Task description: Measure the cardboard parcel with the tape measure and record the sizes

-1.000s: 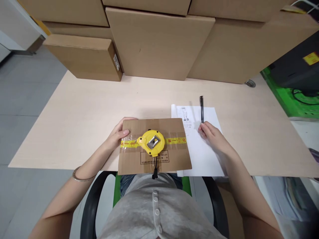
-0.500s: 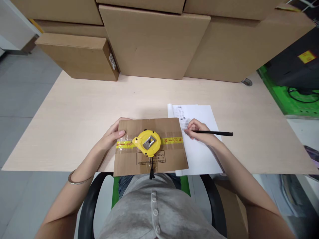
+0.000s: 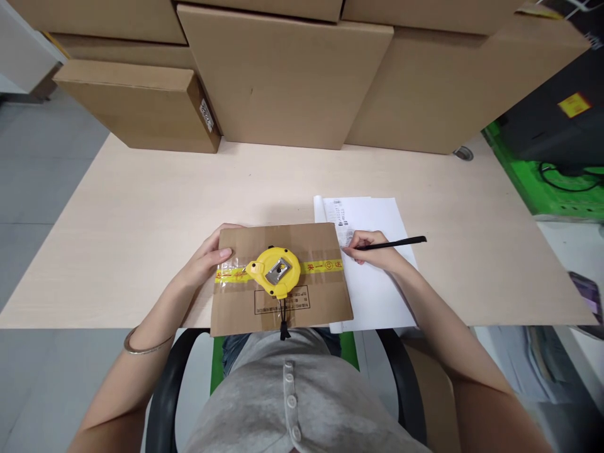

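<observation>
My left hand [image 3: 211, 255] grips the left edge of a cardboard box [image 3: 325, 302], its thumb on top and the other fingers partly hidden behind. Yellow printed tape runs across the box. On top of it lies a yellow tape measure [image 3: 278, 272] with a metal clip and a black wrist cord hanging toward me. My right hand [image 3: 370, 250] is closed around a black pen [image 3: 401, 243], whose tip end is down by the paper just right of the box. Under that hand are white sheets [image 3: 377, 296] with printed text, partly covered by the box.
Large cardboard boxes [image 3: 287, 82] stand along the back of the pale table [image 3: 141, 201], with a smaller carton [image 3: 132, 113] at the left. To the right are a green crate [image 3: 542, 189] and a dark object with a yellow label. Chair armrests [image 3: 165, 390] flank me.
My right hand has shifted slightly left toward the box edge, and the pen's back end is tilted up more. The whole view has slid slightly; the box and tape measure stay together.
</observation>
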The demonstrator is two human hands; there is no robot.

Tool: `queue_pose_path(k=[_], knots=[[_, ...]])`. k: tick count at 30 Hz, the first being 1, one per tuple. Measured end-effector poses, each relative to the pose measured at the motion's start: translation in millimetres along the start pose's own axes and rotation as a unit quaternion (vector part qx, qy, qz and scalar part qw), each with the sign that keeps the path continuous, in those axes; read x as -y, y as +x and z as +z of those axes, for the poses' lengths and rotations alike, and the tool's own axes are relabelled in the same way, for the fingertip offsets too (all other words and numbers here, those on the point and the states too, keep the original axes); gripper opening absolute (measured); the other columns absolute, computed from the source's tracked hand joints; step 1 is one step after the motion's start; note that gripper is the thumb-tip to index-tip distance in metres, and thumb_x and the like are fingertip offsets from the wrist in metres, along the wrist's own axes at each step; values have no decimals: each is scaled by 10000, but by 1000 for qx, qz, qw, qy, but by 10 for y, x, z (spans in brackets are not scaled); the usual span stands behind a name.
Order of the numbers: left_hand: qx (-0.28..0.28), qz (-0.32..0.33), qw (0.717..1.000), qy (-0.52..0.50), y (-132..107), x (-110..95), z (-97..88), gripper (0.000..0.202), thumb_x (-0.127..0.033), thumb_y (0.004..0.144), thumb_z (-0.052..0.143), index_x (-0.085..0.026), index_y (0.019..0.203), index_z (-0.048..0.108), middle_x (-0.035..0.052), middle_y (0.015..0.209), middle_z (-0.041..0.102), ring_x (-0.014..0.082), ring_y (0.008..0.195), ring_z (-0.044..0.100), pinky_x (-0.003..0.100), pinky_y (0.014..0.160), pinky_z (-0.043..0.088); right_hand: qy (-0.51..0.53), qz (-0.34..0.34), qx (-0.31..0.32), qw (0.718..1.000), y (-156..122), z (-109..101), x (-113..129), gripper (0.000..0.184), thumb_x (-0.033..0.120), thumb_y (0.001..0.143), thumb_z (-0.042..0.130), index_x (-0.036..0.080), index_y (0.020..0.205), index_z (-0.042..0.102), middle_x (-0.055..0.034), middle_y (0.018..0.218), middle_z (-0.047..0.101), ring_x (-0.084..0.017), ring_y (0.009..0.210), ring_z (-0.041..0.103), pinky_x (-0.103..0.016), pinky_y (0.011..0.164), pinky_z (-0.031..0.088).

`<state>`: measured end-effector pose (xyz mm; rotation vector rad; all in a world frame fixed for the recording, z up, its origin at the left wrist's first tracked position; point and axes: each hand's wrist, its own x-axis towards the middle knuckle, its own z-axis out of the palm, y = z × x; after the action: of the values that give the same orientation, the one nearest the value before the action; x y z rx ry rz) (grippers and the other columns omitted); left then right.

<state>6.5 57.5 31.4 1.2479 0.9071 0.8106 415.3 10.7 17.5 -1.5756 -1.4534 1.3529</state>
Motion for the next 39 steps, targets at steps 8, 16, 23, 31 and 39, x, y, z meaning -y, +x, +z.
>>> queue_pose_path(k=[8,16,23,31,39], knots=[[3,0,1000,-1,-6,-12,7,578,-566,752,793,-188,1178,693,94,1122,755,285,938,722,283,655,518,1,1,5,1000,20,-7,-13,401,455,752,820,228,605,524,13,505,605,-97,464,512,-248,469,424],[4,-2,1000,3,-7,-21,9,586,-570,749,799,-188,1179,686,88,1119,745,274,938,721,261,625,496,1,0,9,1000,29,-24,-27,383,434,728,831,223,606,535,15,505,606,-96,458,521,-242,467,423],[-1,-14,1000,-3,-40,-55,45,584,-561,757,794,-196,1198,682,78,1127,738,269,956,707,255,613,482,2,4,7,1000,40,-27,-37,366,429,722,829,217,616,551,10,503,608,-95,452,518,-236,463,402],[-7,-17,1000,0,-40,-60,47,586,-564,746,801,-201,1191,686,74,1131,737,268,972,703,259,621,478,2,5,5,1000,35,-32,-33,389,447,727,841,220,616,545,6,508,605,-98,452,514,-240,459,397],[-9,-26,1000,-5,-41,-106,80,579,-550,737,815,-203,1182,686,74,1145,740,278,984,707,267,633,492,1,2,2,1000,29,-37,-36,366,410,726,826,221,608,536,14,508,596,-93,451,510,-240,458,396]])
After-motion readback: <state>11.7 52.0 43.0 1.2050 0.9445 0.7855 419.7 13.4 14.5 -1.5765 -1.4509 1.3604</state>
